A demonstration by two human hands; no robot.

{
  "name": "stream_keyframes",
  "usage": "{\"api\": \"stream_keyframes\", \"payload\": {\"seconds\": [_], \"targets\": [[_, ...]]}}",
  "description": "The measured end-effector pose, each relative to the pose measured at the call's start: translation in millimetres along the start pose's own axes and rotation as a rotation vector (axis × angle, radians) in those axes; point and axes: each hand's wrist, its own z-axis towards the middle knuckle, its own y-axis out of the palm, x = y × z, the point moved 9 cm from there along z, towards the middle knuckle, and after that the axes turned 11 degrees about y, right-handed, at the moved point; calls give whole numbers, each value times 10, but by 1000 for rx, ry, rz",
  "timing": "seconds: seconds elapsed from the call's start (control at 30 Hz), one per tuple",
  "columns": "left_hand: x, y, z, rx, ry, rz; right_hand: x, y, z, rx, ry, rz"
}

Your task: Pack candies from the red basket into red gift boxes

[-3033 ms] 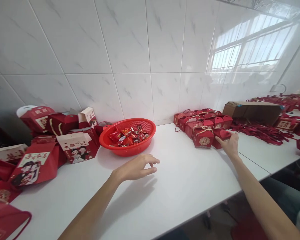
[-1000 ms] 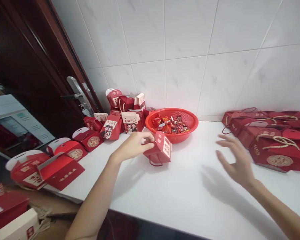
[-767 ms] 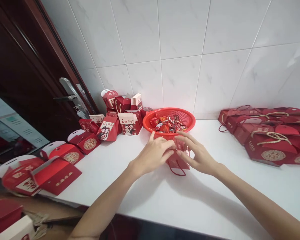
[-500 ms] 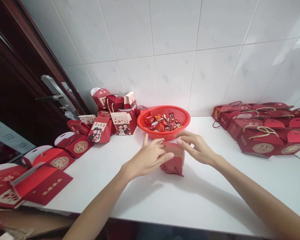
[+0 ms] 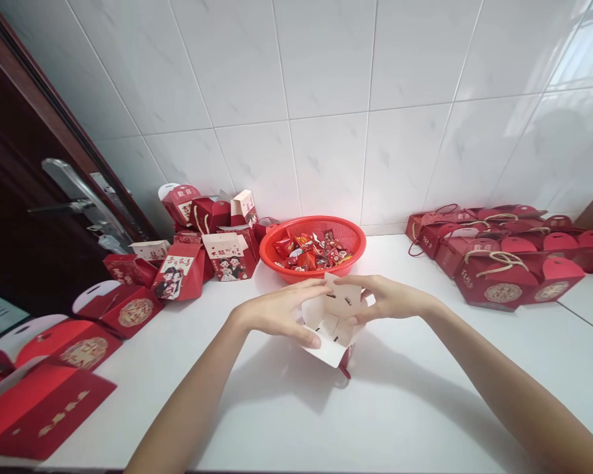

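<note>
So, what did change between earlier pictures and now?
The right hand let go of a front box at right and moved left. The left hand took a small box, closed at first; now its flaps are spread, both hands on them. The red candy basket stayed put.

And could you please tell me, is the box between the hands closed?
No, the box is open between the left hand and right hand, its pale inside showing.

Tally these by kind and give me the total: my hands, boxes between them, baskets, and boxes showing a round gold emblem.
Left hand and right hand: 2
Open box between them: 1
Basket: 1
Emblem boxes: 4 (2 at left, 2 at right)
Total: 8
</note>
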Motion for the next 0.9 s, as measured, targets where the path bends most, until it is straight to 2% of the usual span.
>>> {"api": "stream_keyframes", "payload": {"seconds": [0.17, 0.27, 0.47, 0.73, 0.83, 0.9], "targets": [[-148, 49, 45, -7, -19, -65, 201, 63, 51, -163, 145, 235], [-185, 72, 58, -32, -56, -76, 295, 16, 76, -154, 237, 357], [-207, 28, 15, -15, -73, -56, 325, -52, 147, -142, 199, 623], [-404, -64, -135, -10, -97, 24, 354, 10, 154, -207, 197, 692], [-337, -142, -165, 19, -63, 34, 307, -59, 152, -182, 162, 619], [-263, -256, -168, 77, -27, 27, 274, -180, 164, -122, 133, 538]]}}
